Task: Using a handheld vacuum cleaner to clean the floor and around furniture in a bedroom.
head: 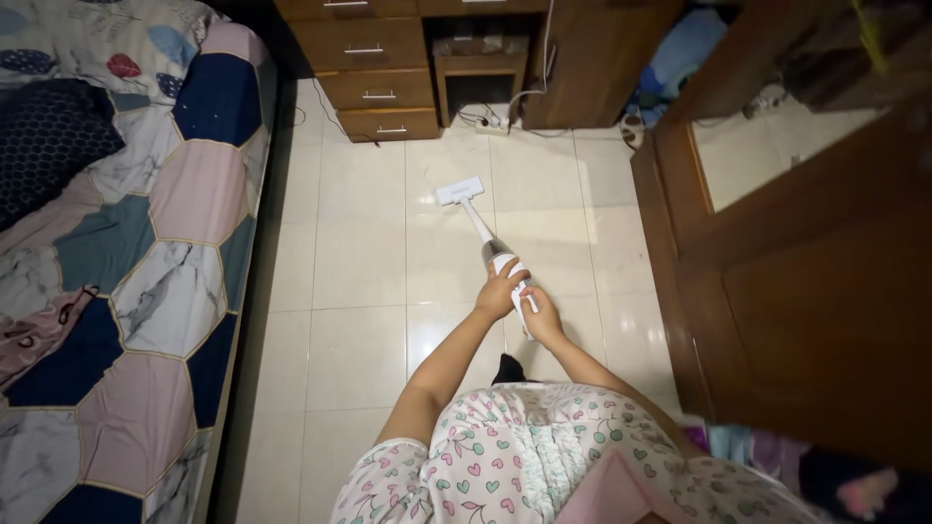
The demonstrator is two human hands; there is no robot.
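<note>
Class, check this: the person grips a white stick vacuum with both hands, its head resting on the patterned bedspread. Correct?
Not quite. The head view shows both hands, left hand and right hand, on the white stick vacuum, but its head rests on the tiled floor, not the bedspread.

I see my left hand (500,294) and right hand (540,318) both wrapped around the handle of a white stick vacuum (485,243), its flat head on the pale tiled floor (359,262). A bed (126,243) with a hexagon-patterned quilt lies left, a wooden drawer unit (374,68) ahead, a brown door (806,281) right.
</note>
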